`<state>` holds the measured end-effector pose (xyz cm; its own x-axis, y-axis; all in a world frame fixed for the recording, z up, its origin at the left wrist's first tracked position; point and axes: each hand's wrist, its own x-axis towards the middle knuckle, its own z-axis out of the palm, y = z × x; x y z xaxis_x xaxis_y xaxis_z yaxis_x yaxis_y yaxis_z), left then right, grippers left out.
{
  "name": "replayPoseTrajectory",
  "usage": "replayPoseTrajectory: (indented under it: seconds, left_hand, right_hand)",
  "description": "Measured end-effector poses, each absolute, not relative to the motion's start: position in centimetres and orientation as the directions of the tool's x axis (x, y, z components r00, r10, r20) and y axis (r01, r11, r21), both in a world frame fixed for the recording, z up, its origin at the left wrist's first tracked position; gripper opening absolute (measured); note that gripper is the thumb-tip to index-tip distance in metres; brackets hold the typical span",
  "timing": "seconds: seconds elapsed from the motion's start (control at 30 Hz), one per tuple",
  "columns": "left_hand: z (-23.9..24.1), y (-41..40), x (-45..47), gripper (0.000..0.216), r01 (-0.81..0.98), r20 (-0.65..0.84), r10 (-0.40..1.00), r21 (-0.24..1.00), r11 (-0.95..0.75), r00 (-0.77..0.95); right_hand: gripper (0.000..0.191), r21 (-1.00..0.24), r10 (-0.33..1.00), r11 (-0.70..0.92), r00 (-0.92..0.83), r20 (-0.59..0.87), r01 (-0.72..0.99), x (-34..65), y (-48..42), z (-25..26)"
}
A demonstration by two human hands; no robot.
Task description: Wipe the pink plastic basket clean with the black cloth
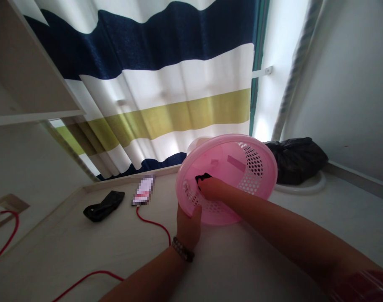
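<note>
A pink plastic basket (261,155) with perforated sides is tipped so that its opening faces me. My left hand (187,226), a bead bracelet on its wrist, grips the basket's near lower rim. My right hand (210,188) reaches inside the basket and is closed on a small black piece of cloth (203,177). Most of the cloth is hidden by my fingers.
A black folded item (103,205) lies on the pale floor to the left, with a phone (143,190) on a red cable (153,223) beside it. A black bag (295,159) sits on a white basin behind the basket. A striped curtain (166,96) hangs at the back.
</note>
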<state>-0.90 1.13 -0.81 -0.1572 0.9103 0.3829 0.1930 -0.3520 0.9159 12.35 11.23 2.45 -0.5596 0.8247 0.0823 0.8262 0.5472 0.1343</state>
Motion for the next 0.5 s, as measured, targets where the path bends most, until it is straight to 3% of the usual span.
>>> replayPoseTrajectory:
  seconds: [0.13,0.5]
  left_hand:
    - [0.1,1.0,-0.7,0.06,0.146,0.426,0.898,0.901,-0.409,-0.108]
    - [-0.3,0.8,-0.4,0.069,0.123,0.424,0.898,0.904,-0.41,-0.116]
  right_hand:
    - [0.05,0.164,0.805,0.568,-0.586,0.094,0.807,12.4,10.1,2.3]
    - [0.03,0.162,0.881,0.467,-0.474,0.003,0.869,12.4,16.0,1.5]
